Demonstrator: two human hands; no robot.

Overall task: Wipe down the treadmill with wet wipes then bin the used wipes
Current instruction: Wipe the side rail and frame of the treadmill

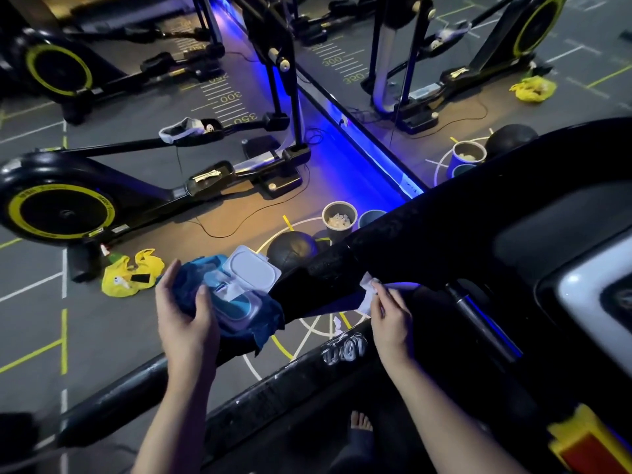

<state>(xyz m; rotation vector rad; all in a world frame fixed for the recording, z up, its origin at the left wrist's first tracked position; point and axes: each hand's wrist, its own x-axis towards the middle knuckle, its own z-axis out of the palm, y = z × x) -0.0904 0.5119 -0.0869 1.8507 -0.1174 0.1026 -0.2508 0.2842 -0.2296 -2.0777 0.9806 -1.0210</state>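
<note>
Wet wipe [367, 293]: light, limp, damp, likely tear-prone; pinched by right hand [391, 316] against treadmill rail [410, 241]; bunch at middle. Wipe pack [239, 304]: soft, slippery film, lid open; gripped by left hand [186, 316] at sides.

One wide-angle camera rides on the person's head, facing forward and steeply down. A black rail of the treadmill [427, 230] crosses the frame close beneath the lens, with the left hand [186, 316] and right hand [390, 313] just beside it. Beyond the treadmill, well apart, spreads the floor [34, 319], its lines bowed toward the edges.
</note>
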